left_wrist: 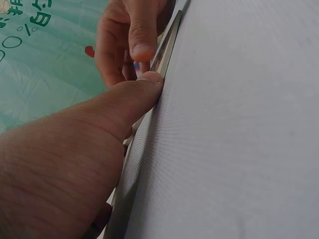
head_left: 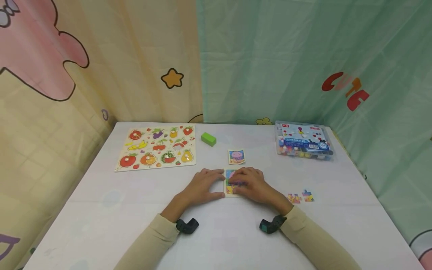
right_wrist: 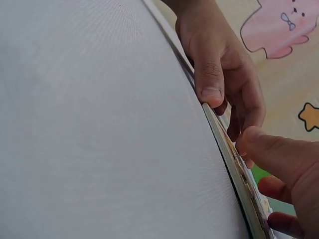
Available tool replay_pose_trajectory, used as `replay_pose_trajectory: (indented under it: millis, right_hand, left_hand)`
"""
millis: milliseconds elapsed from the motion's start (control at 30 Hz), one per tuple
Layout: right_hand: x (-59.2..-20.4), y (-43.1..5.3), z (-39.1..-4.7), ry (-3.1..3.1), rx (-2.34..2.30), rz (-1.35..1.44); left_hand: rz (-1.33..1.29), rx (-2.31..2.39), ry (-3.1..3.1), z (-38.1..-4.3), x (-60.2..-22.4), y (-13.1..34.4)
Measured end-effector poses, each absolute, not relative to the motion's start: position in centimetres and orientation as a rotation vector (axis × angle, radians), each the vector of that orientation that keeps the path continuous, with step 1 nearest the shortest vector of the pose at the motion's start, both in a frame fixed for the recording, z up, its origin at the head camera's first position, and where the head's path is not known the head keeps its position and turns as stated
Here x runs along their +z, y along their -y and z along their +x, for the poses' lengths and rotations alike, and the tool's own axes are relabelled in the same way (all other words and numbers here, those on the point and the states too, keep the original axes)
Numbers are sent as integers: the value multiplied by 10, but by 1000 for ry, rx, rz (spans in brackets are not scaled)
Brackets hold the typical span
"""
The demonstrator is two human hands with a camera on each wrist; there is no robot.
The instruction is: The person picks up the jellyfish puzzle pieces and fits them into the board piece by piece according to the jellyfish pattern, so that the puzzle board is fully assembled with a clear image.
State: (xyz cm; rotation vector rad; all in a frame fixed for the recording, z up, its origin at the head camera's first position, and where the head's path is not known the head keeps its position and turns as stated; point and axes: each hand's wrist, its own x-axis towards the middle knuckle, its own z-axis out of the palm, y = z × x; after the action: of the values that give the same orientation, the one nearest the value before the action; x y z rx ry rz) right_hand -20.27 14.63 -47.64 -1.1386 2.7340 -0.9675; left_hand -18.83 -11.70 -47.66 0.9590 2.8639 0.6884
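A small jigsaw puzzle point(head_left: 229, 189) with a pink cartoon figure lies in a pale frame board on the table, partly covered by the right hand. Along the board's left side is my left hand point(head_left: 204, 186), its thumb at the near corner and fingertips by the far corner, holding the edge. My right hand point(head_left: 251, 183) reaches over the puzzle from the right, fingers spread and bent down onto its face. In the right wrist view the right thumb point(right_wrist: 271, 149) hovers close over the board edge point(right_wrist: 227, 157). Two loose puzzle pieces point(head_left: 294, 198) lie beside the right wrist.
Behind the puzzle is a small picture card point(head_left: 236, 156) with a similar figure. A green block point(head_left: 209, 139) sits beside a fruit puzzle board point(head_left: 158, 147) at back left. A clear plastic box point(head_left: 303, 141) stands at back right. Patterned curtains point(head_left: 243, 60) enclose the table.
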Motion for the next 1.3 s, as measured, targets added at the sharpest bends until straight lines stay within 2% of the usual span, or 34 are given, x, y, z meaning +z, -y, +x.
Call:
replay_pose_trajectory:
  millis: [333,767,1000,1300]
  right_hand:
    - [-456,-164,-199,-2777,-950,-1090]
    - [-437,-283,-160,-2968,-575,-708]
    - [-452,-323,-146,-2953,-633,-637]
    - [-466,-328,-147,-3013,-828,-678]
  left_hand:
    - [961,684,-2856,-187,-476,117]
    - [979,687,-2857,-187,-480,118]
    - [973,705,-2850,-187,-481,119]
    - [981,690,-2858,-188,-478,118]
